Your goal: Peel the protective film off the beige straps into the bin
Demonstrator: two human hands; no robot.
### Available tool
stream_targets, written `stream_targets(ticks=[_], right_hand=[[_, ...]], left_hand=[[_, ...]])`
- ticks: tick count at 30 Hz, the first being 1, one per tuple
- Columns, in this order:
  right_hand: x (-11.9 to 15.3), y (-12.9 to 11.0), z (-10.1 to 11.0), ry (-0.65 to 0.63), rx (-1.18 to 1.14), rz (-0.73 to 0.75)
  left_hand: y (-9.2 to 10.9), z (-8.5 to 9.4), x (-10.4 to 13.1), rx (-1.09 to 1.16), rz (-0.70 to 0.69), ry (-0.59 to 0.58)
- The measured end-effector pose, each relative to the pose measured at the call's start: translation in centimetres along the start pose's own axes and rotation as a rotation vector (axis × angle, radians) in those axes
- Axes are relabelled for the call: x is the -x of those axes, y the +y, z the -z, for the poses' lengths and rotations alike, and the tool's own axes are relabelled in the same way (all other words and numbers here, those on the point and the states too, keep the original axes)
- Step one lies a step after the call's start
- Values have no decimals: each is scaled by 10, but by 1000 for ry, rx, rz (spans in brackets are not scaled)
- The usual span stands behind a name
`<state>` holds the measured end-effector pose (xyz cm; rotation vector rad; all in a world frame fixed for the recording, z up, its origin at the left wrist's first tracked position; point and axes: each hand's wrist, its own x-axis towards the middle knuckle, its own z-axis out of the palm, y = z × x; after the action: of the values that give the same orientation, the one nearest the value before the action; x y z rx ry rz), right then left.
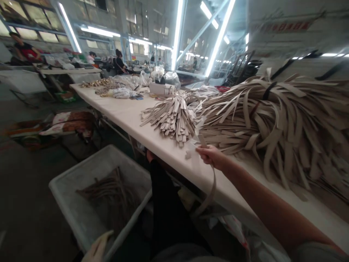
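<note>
My right hand (211, 155) is closed around a beige strap (212, 187), just over the front edge of the table. The strap's short end sticks up above my fingers, and its long part curves down past the table edge. Something white and translucent, blurred, shows at my fingertips. Behind the hand lies a fanned bundle of strap ends (177, 116). To its right rises a large heap of beige straps (286, 120), bound with a dark tie. Low in the view, my left hand (96, 249) is partly cut off beside the bin's rim, its visible fingers stretched out.
A pale plastic bin (62, 203) on the floor at left holds several brownish straps (114, 189). Plastic bags (122, 92), a white box (161, 88) and gold-coloured metal pieces (95, 83) lie farther along the table (114, 111). Other people sit in the background.
</note>
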<state>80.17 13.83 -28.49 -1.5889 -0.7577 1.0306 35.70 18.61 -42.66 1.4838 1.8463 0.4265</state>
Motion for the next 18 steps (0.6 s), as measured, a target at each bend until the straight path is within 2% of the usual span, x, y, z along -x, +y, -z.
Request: stream_targets(ticks=[1,3,4,6,7,9,11,13,18], right_hand=[[13,9,-17,-54,-29,-20],[35,25,-52,-162,-66,-47],[44,32,-69,-209,-68,-53],[57,45,-102,-285,-51,-64],[61,50,-117,-317,-36,-70],[66,60,-143,-361,5,-64],[67,68,-165,-394,59,-23],[67,75,-183,-428,123,45],[62,92,-219,-531,251,107]], left_hand=[[8,-7,5,68,-30,-78],[31,-24,20,459,-176,-429],[44,-33,28,622,-196,-562],[67,-50,43,790,-194,-814],[76,-56,49,849,-175,-886],[83,-62,56,895,-124,-941],[78,-59,59,917,-45,-908],[65,-48,58,913,22,-884],[31,-13,53,820,37,-964]])
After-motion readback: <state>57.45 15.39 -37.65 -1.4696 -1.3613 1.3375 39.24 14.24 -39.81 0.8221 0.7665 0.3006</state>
